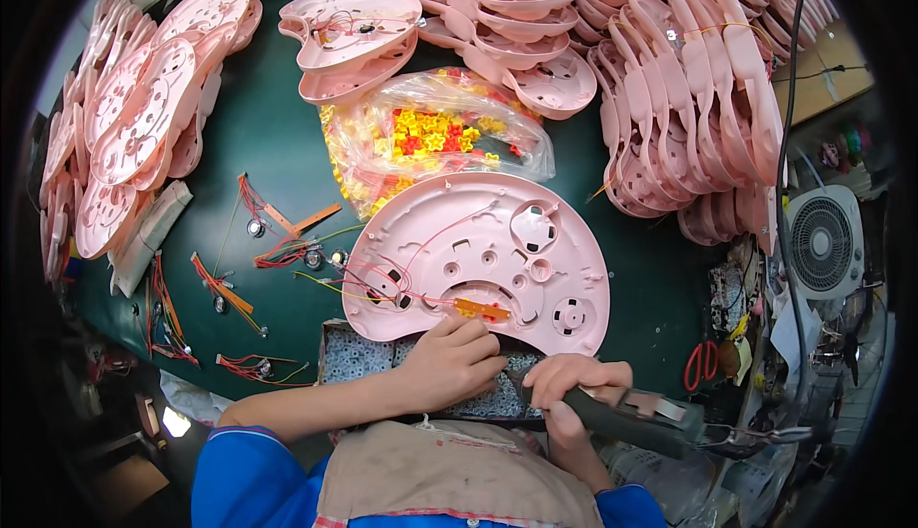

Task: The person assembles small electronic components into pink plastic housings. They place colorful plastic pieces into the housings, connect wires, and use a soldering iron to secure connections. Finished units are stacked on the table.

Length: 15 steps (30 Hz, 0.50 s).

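Observation:
A pink kidney-shaped plastic shell [449, 217] lies hollow side up on the dark green table in front of me. Thin red and yellow wires [421, 296] run across it to an orange circuit board [481, 309] near its inner curve. My left hand [453, 365] is just below that board, over a box of small metal screws [359, 358]. Its fingers are bent and drawn together; whatever they pinch is hidden. My right hand [577, 385] is wrapped round a dark power screwdriver [626, 420], with its tip end toward the left hand.
A clear bag of yellow and red star-shaped pieces [435, 136] sits behind the shell. Wired boards with small round parts [225, 289] lie at left. Stacked pink shells [143, 112] flank the far side. Red scissors [701, 365] and a fan [824, 241] are at right.

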{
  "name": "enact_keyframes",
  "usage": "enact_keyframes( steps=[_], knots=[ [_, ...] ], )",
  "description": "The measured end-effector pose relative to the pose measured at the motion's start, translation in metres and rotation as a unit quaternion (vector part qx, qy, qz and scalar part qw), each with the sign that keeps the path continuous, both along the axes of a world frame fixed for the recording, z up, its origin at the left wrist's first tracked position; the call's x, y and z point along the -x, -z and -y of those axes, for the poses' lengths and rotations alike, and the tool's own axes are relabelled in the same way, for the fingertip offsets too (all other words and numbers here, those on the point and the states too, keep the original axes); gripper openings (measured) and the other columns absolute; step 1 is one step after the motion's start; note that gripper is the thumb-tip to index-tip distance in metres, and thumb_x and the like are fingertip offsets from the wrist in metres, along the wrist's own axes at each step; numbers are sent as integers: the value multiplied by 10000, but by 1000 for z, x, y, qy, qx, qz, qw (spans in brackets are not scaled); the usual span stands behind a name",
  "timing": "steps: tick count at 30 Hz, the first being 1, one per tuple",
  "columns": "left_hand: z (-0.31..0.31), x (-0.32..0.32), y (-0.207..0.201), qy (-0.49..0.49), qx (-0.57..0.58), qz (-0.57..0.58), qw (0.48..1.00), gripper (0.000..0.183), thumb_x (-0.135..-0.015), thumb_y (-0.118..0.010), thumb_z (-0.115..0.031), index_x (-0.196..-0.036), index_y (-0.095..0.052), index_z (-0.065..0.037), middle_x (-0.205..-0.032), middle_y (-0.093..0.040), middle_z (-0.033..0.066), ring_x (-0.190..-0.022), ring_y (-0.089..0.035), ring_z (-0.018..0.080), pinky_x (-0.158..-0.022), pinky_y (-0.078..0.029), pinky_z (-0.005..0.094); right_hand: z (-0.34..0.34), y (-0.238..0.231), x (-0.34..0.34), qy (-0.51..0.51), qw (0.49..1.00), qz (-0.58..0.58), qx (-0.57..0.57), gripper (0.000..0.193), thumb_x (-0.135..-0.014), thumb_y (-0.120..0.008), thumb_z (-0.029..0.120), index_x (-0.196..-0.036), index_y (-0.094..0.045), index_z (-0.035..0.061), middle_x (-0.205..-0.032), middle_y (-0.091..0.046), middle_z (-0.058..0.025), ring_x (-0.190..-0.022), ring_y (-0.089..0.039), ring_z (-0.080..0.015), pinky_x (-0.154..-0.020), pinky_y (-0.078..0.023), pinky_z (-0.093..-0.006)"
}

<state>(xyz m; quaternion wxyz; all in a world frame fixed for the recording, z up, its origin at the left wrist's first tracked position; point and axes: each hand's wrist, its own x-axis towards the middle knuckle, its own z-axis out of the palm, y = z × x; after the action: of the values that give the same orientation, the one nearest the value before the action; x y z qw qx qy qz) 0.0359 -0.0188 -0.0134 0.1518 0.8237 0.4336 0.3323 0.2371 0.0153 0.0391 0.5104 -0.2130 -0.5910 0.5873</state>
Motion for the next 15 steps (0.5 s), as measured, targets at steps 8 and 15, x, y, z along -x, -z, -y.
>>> enact_keyframes(
  steps=[8,15],
  knots=[
    [-5,5,-7,-26,31,116,992,176,-746,-833,-170,-857,-707,-118,-868,-563,11,-917,-568,222,-842,-428,381,-8,-30,-4,13,993,-106,-51,447,-891,-723,42,-1191,-401,121,-750,-653,-89,-621,-653,-229,-696,-590,-443],
    [-5,5,-9,-8,48,131,990,183,-747,-840,-152,-845,-697,-93,-857,-561,31,-855,-555,242,-730,-442,390,-15,-31,-5,-48,994,-79,-62,485,-892,-716,28,-1245,-399,131,-787,-664,-102,-655,-665,-242,-718,-593,-455]
  ],
)
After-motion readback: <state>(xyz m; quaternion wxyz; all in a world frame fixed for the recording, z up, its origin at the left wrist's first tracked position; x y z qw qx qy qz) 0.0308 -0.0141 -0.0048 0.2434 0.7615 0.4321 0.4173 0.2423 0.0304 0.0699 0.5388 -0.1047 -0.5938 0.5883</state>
